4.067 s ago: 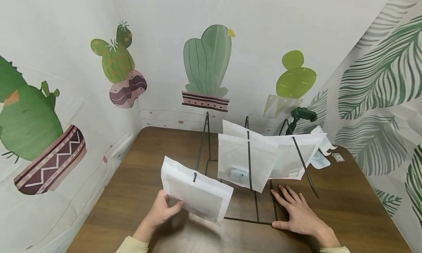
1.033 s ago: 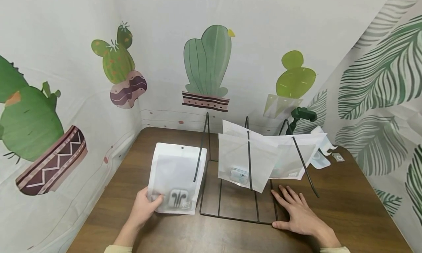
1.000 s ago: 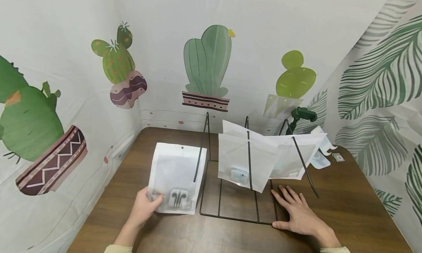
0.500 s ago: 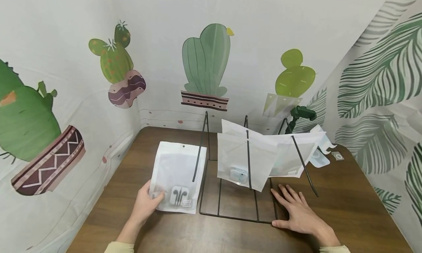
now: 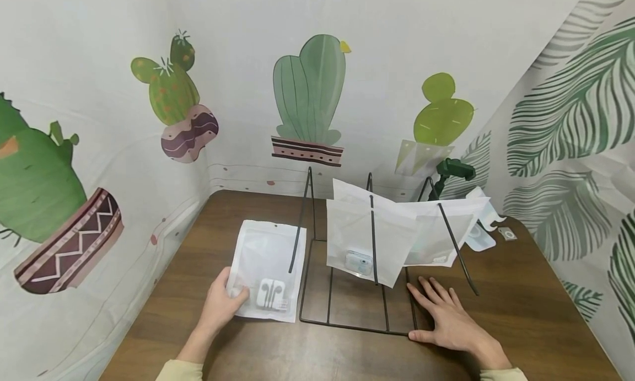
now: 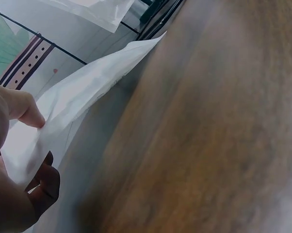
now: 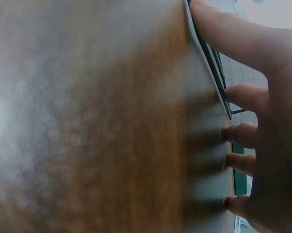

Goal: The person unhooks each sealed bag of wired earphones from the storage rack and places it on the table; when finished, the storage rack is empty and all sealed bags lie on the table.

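Note:
My left hand (image 5: 218,302) pinches the lower left edge of a white translucent zip pouch (image 5: 265,254). Through its front show white earphones (image 5: 271,294) in a square case. In the left wrist view, the thumb lies on one face of the pouch (image 6: 83,82) and curled fingers are behind it. The pouch stands left of a black wire display rack (image 5: 357,329), behind the bare left prong (image 5: 297,243), its hole off the prong. My right hand (image 5: 448,320) lies spread on the table, its thumb touching the rack's front right corner.
White pouches hang on the middle prong, the front pouch (image 5: 347,226) with a small clear item inside; another pouch (image 5: 446,226) hangs on the right prong. Behind are a dark green clamp (image 5: 453,171), pale blue pieces (image 5: 478,239) and a small square item (image 5: 507,234) on the brown table (image 5: 297,359).
The earphone pouch came off the left prong and moved left, turning its front to view. Over the last second its top tilted back slightly. My right hand stayed in place.

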Available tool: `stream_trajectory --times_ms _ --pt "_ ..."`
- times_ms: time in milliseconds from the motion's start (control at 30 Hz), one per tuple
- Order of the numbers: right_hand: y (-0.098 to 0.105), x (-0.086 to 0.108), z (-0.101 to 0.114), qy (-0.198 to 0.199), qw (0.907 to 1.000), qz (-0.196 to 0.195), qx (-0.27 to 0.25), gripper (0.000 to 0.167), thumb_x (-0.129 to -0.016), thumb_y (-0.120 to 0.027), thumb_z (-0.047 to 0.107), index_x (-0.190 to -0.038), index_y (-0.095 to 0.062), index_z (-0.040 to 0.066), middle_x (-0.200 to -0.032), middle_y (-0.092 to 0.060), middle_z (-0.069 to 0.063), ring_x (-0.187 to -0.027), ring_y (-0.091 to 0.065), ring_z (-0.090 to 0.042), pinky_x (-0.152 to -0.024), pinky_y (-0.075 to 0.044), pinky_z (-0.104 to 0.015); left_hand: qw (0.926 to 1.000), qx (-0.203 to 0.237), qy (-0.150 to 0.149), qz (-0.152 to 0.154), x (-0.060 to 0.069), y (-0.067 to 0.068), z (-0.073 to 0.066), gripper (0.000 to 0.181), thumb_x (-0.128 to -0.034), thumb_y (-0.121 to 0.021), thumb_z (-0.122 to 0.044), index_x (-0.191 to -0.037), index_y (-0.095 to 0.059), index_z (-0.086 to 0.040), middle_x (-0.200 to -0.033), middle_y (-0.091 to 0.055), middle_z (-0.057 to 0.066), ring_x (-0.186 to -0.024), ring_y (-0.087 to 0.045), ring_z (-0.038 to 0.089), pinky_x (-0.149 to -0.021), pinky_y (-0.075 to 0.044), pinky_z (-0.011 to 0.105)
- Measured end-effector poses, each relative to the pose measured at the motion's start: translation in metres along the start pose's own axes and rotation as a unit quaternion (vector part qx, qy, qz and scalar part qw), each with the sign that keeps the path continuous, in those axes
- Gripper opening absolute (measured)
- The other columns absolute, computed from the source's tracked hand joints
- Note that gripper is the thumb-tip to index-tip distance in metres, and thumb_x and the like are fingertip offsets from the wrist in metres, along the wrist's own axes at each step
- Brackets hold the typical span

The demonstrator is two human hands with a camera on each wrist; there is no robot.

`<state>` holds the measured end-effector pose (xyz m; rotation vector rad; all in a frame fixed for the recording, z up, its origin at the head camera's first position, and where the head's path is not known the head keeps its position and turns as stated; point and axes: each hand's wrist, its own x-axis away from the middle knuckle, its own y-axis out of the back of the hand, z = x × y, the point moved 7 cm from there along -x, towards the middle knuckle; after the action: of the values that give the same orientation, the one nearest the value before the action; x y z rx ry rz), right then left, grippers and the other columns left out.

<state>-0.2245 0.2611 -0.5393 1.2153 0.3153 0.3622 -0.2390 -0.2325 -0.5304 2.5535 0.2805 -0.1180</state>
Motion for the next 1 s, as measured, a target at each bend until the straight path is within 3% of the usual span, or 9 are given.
stream_trajectory --times_ms 367,667,1000 --pt "0.0005 0.0002 0.0009 0.003 1.0000 -0.003 -0.004 0.097 -0.073 -0.068 0.070 -0.149 -0.042 0.016 -0.153 -0.034 -0.024 -0.139 -0.025 -0.051 -0.100 -0.020 -0.075 0.9984 -0.056 0.001 0.004 -0.0031 -0.0017 -0.0004 0.045 -0.0739 -0.070 -0.005 -0.116 -0.056 -0.001 -0.095 -0.067 0.015 -0.078 -0.060 0.021 -0.065 -0.049 0.031" --pt "-0.0014 0.0009 0.0006 0.005 1.0000 -0.005 -0.007 0.097 -0.073 -0.068 0.070 -0.149 -0.041 0.016 -0.154 -0.033 -0.024 -0.139 -0.025 -0.051 -0.101 -0.019 -0.075 0.9948 -0.101 -0.010 0.010 -0.0022 -0.0051 -0.0017 0.056 -0.0755 -0.070 -0.009 -0.127 -0.051 0.000 -0.107 -0.068 0.024 -0.090 -0.066 0.033 -0.075 -0.055 0.045" --pt "0.0004 0.0007 0.0012 0.003 1.0000 -0.003 -0.006 0.097 -0.073 -0.068 0.069 -0.149 -0.041 0.016 -0.154 -0.032 -0.024 -0.139 -0.025 -0.052 -0.101 -0.019 -0.076 0.9851 -0.172 0.000 0.007 -0.0021 -0.0066 -0.0002 0.067 -0.0793 -0.070 -0.017 -0.139 -0.043 -0.001 -0.117 -0.063 0.031 -0.101 -0.064 0.045 -0.081 -0.053 0.056"
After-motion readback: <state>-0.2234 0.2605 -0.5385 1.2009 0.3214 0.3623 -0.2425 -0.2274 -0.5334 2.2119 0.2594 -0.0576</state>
